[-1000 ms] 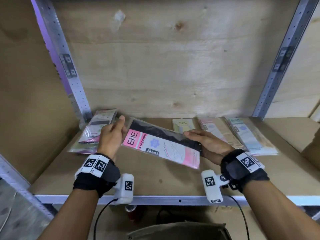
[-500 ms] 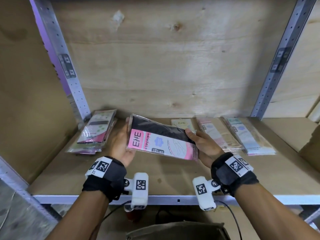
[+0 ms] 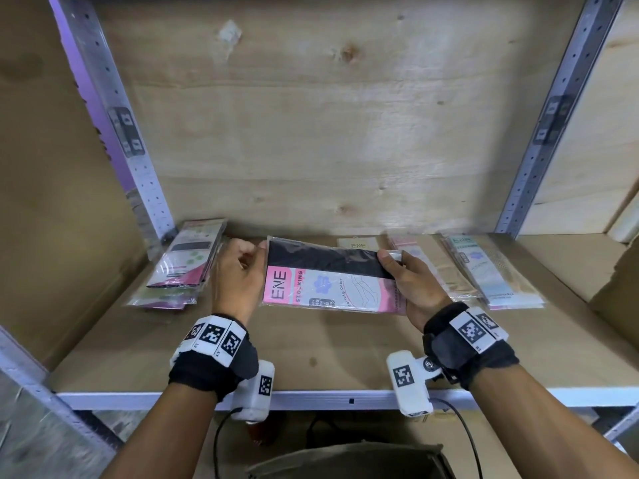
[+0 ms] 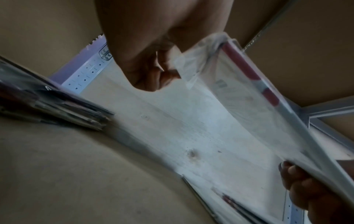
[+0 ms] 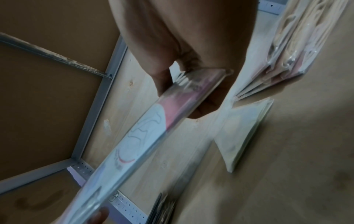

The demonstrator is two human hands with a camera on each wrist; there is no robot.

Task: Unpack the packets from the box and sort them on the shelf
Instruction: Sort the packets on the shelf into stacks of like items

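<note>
A pink, white and black stocking packet [image 3: 328, 276] hangs level above the shelf board [image 3: 311, 357], held at both ends. My left hand [image 3: 242, 271] pinches its left edge; in the left wrist view the curled fingers [image 4: 153, 75] grip the clear wrapper [image 4: 239, 106]. My right hand [image 3: 408, 281] grips the right end, and the right wrist view shows the thumb and fingers [image 5: 203, 104] clamped on the packet [image 5: 149, 136]. A stack of pink and green packets [image 3: 183, 267] lies at the left. A small beige packet [image 3: 356, 243] and rows of pink and blue packets [image 3: 484, 271] lie at the right.
Plywood [image 3: 328, 133] backs the shelf, between two perforated metal uprights [image 3: 121, 126]. The metal front rail [image 3: 345, 399] runs below my wrists. A brown cardboard flap [image 3: 619, 292] juts in at the far right. A box edge [image 3: 345, 461] shows below the shelf.
The packet has turned from a slant to level and shifted slightly right and back. Both hands moved with it and kept their hold.
</note>
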